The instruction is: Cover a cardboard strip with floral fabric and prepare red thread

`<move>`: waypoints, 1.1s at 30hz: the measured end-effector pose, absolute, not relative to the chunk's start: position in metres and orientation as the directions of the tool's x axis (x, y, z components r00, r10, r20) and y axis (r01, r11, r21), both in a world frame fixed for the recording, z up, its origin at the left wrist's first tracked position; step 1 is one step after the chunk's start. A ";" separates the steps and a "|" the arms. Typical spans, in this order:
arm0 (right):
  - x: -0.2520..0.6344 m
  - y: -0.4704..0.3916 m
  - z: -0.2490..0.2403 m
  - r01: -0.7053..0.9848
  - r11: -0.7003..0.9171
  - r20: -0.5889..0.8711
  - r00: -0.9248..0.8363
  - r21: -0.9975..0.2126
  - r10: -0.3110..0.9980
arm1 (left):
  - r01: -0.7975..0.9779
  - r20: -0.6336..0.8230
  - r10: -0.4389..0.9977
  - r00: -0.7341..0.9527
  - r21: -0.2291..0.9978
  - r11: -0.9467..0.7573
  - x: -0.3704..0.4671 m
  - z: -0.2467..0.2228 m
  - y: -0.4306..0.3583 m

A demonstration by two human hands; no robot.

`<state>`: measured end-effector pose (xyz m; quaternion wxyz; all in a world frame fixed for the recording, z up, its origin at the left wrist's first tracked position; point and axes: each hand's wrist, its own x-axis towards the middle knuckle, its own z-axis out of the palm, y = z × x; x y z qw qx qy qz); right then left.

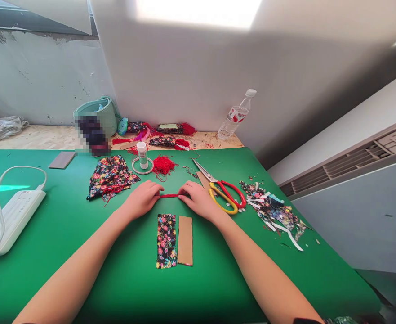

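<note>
A short bundle of red cord [169, 195] is stretched level between my two hands, just above or on the green tabletop. My left hand [144, 198] pinches its left end, and my right hand [195, 198] pinches the right end. Nearer to me lie a black floral fabric strip [166, 240] and a plain brown cardboard strip [185, 240], side by side. Close to my right hand rest large scissors [223, 191] with one red and one yellow handle, partly over a brown card piece. Beyond my hands is a pile of red threads [164, 165].
A glue stick [143, 155] stands inside a white ring. Floral fabric [112, 175] lies left, beside a white power strip [14, 220] with a cable. Scraps [275, 209] are heaped right. At the back are a teal basket [100, 112], tasselled floral pieces and a tilted bottle [236, 117].
</note>
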<state>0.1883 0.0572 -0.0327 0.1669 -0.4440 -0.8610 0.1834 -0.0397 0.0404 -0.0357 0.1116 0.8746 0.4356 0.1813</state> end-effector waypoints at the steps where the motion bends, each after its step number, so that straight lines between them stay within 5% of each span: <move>1: 0.187 0.057 -0.033 0.711 0.536 0.123 -0.546 -0.455 0.828 | 0.723 0.217 0.804 0.553 0.354 -0.593 -0.040 -0.036 0.041; 7: 0.185 0.056 -0.031 0.745 0.538 0.113 -0.542 -0.395 0.833 | 0.741 0.206 0.813 0.545 0.336 -0.582 -0.039 -0.035 0.040; 14: 0.184 0.052 -0.026 0.715 0.517 0.122 -0.527 -0.470 0.841 | 0.821 0.338 0.853 0.397 0.284 -0.495 -0.037 -0.033 0.035; 23: 0.184 0.052 -0.025 0.709 0.508 0.123 -0.520 -0.489 0.845 | 0.883 0.217 0.921 0.324 0.280 -0.377 -0.028 -0.044 0.033; 33: 0.184 0.051 -0.024 0.713 0.499 0.108 -0.519 -0.492 0.848 | 0.881 0.240 0.925 0.296 0.307 -0.361 -0.029 -0.042 0.037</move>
